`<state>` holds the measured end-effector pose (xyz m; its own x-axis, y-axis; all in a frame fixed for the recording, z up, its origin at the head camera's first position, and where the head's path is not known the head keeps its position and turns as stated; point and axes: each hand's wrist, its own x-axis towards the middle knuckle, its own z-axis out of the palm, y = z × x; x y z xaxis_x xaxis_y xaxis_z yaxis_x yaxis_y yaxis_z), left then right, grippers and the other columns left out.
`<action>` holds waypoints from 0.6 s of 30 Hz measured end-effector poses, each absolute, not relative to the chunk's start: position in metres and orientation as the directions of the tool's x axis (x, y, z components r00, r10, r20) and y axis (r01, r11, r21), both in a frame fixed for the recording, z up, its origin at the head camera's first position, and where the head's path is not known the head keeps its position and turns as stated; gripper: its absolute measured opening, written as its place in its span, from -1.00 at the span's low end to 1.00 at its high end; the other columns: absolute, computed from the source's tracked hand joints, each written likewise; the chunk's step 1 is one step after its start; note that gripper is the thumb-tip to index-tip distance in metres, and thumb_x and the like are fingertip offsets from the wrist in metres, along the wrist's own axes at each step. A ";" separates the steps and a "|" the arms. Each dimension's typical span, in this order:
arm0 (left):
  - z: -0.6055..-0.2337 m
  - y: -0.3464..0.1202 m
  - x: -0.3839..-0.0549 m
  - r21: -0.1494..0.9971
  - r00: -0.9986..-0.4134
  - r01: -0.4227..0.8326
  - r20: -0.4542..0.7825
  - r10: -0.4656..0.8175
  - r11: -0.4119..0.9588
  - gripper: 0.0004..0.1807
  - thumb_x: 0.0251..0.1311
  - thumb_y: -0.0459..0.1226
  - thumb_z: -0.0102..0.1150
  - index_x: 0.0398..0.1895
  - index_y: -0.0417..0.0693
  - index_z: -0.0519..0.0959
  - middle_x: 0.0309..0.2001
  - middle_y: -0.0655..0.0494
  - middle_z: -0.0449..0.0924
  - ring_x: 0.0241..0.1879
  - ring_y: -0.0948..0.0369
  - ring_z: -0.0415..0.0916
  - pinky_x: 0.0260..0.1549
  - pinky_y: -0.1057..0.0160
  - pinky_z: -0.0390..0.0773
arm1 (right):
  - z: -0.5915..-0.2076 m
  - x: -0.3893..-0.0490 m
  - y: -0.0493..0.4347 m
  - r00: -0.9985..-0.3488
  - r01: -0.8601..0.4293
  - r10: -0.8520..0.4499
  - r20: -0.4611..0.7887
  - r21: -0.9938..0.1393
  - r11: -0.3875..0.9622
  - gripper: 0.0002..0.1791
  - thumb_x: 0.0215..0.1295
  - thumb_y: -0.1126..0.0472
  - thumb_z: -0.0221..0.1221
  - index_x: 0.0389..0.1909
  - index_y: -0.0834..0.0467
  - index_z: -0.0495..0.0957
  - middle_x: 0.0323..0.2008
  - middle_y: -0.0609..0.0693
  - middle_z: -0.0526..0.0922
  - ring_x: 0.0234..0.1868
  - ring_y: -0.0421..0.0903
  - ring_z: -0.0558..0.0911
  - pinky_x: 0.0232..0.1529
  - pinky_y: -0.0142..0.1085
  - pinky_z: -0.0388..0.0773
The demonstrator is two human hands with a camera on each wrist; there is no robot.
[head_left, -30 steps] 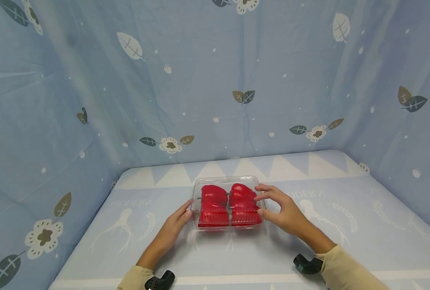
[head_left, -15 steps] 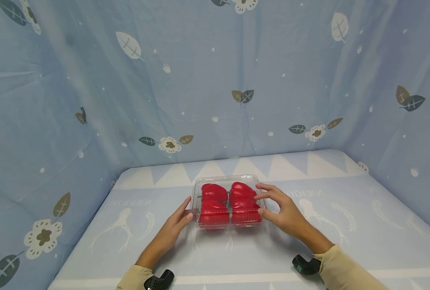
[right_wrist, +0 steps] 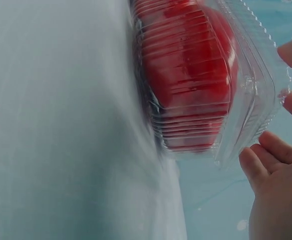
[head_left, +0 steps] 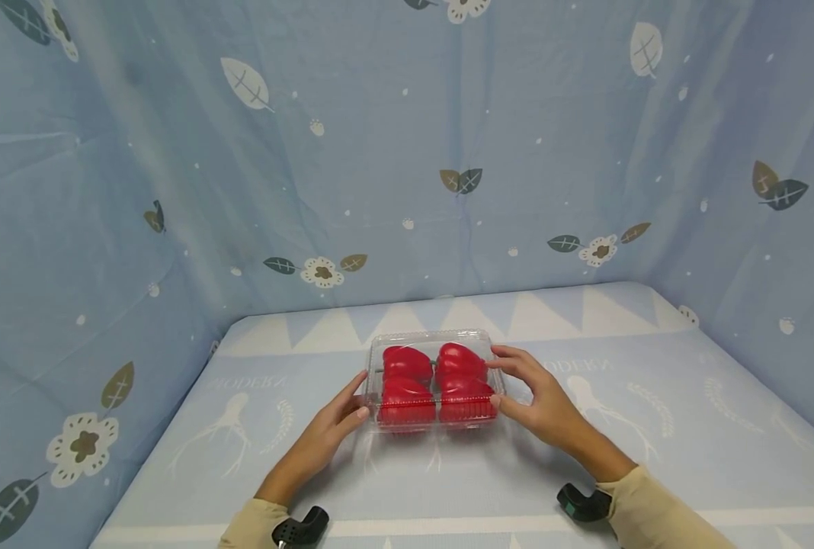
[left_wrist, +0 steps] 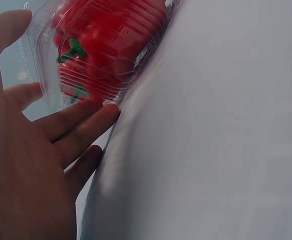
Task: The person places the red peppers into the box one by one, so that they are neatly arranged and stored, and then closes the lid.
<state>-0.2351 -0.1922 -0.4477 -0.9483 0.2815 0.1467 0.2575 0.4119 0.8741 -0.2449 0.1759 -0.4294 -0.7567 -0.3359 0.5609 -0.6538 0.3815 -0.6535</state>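
In the head view a clear plastic clamshell box point(head_left: 434, 338) with several red bell peppers point(head_left: 407, 393) in it sits mid-table. Its lid looks closed over the peppers. At the box's left side is my left hand point(head_left: 321, 435), fingers extended; the left wrist view puts its fingertips point(left_wrist: 109, 114) at the lower wall, with green stems point(left_wrist: 74, 49) showing through the plastic. My right hand point(head_left: 544, 400) is at the opposite side, thumb and fingers spread and gently bent. In the right wrist view its fingertips point(right_wrist: 266, 140) are right at the box's rim point(right_wrist: 263, 75).
A pale blue and white patterned cloth point(head_left: 242, 488) covers the table. Blue printed curtains point(head_left: 393, 152) enclose the back and both sides. A black device is strapped on each wrist, the right one point(head_left: 581, 503) beside a beige sleeve point(head_left: 654, 511).
The box has shifted very slightly away from me. My right fingertips have drawn back a little from over its right side toward the rim. The left hand has moved only slightly.
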 end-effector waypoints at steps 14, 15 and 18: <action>-0.446 -0.195 -0.236 0.854 -0.944 0.261 0.128 0.305 0.449 -0.24 0.36 0.04 0.14 0.59 0.27 0.13 0.34 -0.13 0.42 0.29 -0.05 0.43 0.23 -0.14 0.43 | -0.438 -0.243 0.190 -0.800 -0.587 -0.379 0.465 -0.737 0.335 -0.27 0.25 0.36 0.28 0.43 0.27 0.26 0.37 0.19 0.33 0.37 0.23 0.35 0.21 0.23 0.39; -0.446 -0.195 -0.236 0.854 -0.944 0.260 0.127 0.304 0.451 -0.23 0.36 0.04 0.15 0.59 0.26 0.13 0.34 -0.13 0.42 0.28 -0.05 0.44 0.23 -0.14 0.43 | -0.439 -0.242 0.191 -0.804 -0.581 -0.375 0.462 -0.744 0.329 -0.28 0.26 0.39 0.27 0.44 0.28 0.26 0.37 0.19 0.33 0.36 0.24 0.35 0.20 0.23 0.40; -0.446 -0.195 -0.235 0.853 -0.946 0.256 0.122 0.302 0.455 -0.22 0.35 0.04 0.16 0.59 0.27 0.13 0.34 -0.12 0.42 0.28 -0.04 0.44 0.23 -0.15 0.43 | -0.442 -0.241 0.193 -0.811 -0.570 -0.362 0.460 -0.759 0.313 -0.34 0.29 0.41 0.24 0.41 0.31 0.29 0.34 0.21 0.37 0.32 0.26 0.40 0.18 0.17 0.43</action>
